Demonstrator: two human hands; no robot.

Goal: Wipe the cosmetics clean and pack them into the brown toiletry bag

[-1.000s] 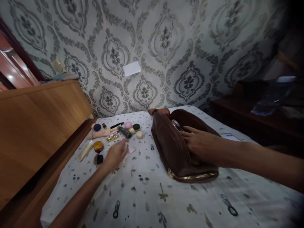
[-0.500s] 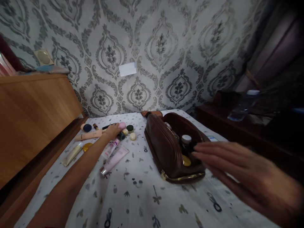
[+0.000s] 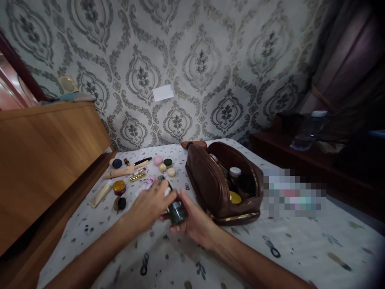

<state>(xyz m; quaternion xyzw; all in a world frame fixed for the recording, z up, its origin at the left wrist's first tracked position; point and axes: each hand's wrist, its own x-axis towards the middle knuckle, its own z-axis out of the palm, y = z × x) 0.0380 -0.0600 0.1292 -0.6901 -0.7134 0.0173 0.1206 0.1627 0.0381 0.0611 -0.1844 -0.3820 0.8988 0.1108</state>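
A small dark green bottle (image 3: pixel 177 213) is tilted between my two hands in front of the cosmetics. My left hand (image 3: pixel 152 202) grips its upper part, fingers closed over it. Around the lower part curl the fingers of my right hand (image 3: pixel 195 222). Beyond my left hand lie a pink printed tube (image 3: pixel 149 181), partly covered, and a gold lipstick tube (image 3: pixel 137 176). A jar with a black lid (image 3: pixel 120 204) rests on its side left of that hand. Right of my hands stands a brown toiletry bag (image 3: pixel 204 172), unzipped, holding a white-capped bottle (image 3: pixel 235 173) and a yellow lid (image 3: pixel 234 197).
On the patterned sheet (image 3: pixel 168 267) lie an amber jar (image 3: pixel 119 187), a cream tube (image 3: pixel 100 194), a peach tube (image 3: pixel 118 172) and several small round pots. A wooden board (image 3: pixel 48 148) borders the left. A water bottle (image 3: pixel 309 130) stands at the right.
My left hand has come nearer from the far cosmetics. My right hand has swung left from beside the bag. Both now hold the green bottle.
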